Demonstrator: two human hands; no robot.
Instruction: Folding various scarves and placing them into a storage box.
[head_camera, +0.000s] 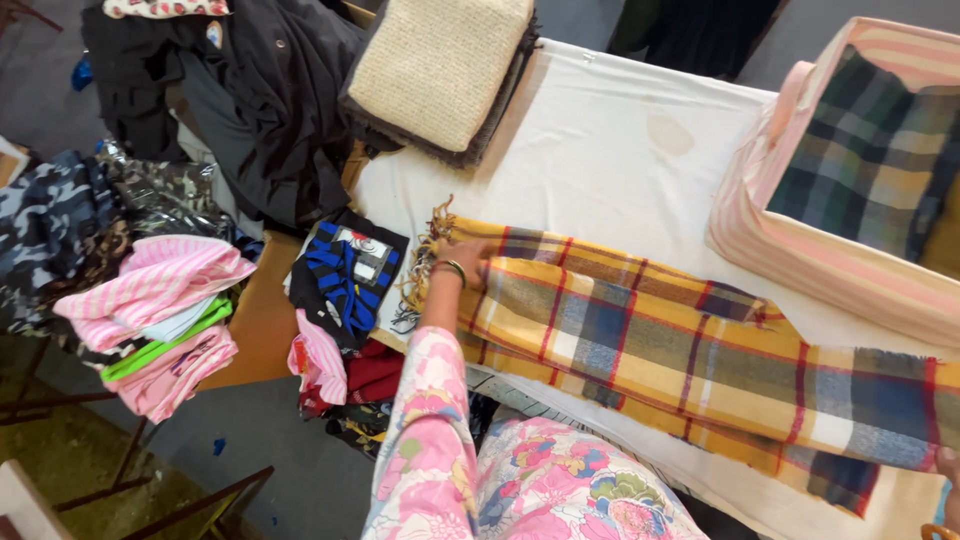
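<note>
Smoothing the folded plaid blanket (690, 360) on the desk (600, 150), left hand (462, 262) flat and open on its fringe; right hand (948, 468) barely visible at the far end, grip untellable; likely squaring edges next.

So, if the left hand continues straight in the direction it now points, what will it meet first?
The left hand lies on the plaid scarf, pointing up-right across the white cloth. Past the scarf's edge it would probably cross bare cloth first; the folded beige knit lies further left, though depth is unclear.
</note>
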